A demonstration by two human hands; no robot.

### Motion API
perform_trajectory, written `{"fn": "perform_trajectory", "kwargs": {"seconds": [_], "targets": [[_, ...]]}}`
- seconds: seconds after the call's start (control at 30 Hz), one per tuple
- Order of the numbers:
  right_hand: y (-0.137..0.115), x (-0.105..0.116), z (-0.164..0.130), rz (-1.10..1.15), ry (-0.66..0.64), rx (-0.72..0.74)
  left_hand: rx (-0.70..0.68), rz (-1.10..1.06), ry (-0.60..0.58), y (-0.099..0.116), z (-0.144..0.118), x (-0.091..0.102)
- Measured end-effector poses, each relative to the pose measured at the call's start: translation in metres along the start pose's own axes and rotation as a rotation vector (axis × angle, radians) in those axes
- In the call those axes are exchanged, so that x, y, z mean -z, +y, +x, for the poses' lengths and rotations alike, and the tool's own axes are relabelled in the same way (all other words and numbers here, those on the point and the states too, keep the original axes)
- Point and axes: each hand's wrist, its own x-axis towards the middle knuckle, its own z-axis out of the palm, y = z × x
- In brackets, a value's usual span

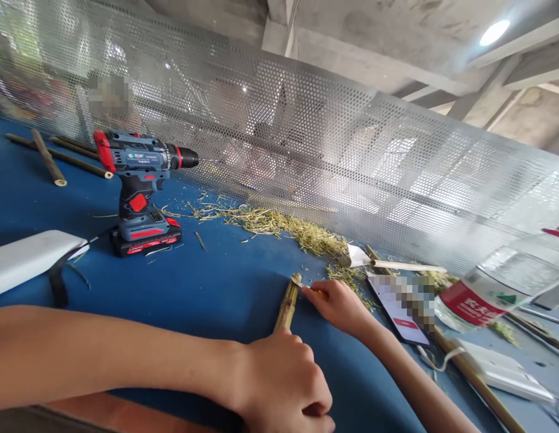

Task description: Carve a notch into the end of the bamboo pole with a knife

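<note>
A perforated metal screen point(306, 132) is seen along the far edge of a blue tabletop point(207, 288). At the left, a cordless drill point(144, 189) is stood upright, and at the right a water bottle point(482, 297) with a red label is seen. Pale green shavings point(279, 224) are strewn near the screen's foot. A phone point(408, 331) is laid beside the bottle. Over the middle of the tabletop, a stick point(286, 307) is gripped by the left hand point(288, 382), whose fingers are curled around it. A small yellow-handled tool point(323, 294) is held in the narrowed fingers of the right hand point(345, 305), beside the stick's far end; whether contact is made cannot be told.
</note>
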Motion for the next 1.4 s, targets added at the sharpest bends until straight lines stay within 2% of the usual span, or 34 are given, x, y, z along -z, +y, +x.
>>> {"fn": "perform_trajectory", "kwargs": {"seconds": [0.3,0.47,0.63,0.73,0.8,1.0,1.23,1.4], "targets": [[0.004,0.004,0.01,-0.01,-0.018,0.04,0.005,0.001,-0.001,-0.002,-0.002,0.0],[0.016,0.006,0.029,-0.025,0.046,-0.02,0.026,-0.046,0.006,-0.003,-0.001,-0.002],[0.028,0.013,0.032,-0.01,0.113,-0.058,0.061,-0.268,0.074,-0.007,-0.002,-0.003],[0.027,0.013,0.018,0.015,0.06,-0.021,0.016,-0.443,0.072,-0.012,-0.002,-0.003],[0.023,0.011,0.006,0.082,0.002,0.018,-0.049,-0.477,0.05,-0.016,-0.002,-0.003],[0.011,0.01,-0.017,0.215,-0.115,0.069,-0.237,-0.403,-0.033,-0.026,-0.001,-0.005],[0.002,0.013,-0.025,0.195,-0.186,0.121,-0.252,-0.373,0.042,-0.026,-0.002,-0.009],[0.0,0.013,-0.027,0.166,-0.214,0.137,-0.352,-0.403,-0.054,-0.031,0.0,-0.009]]}}
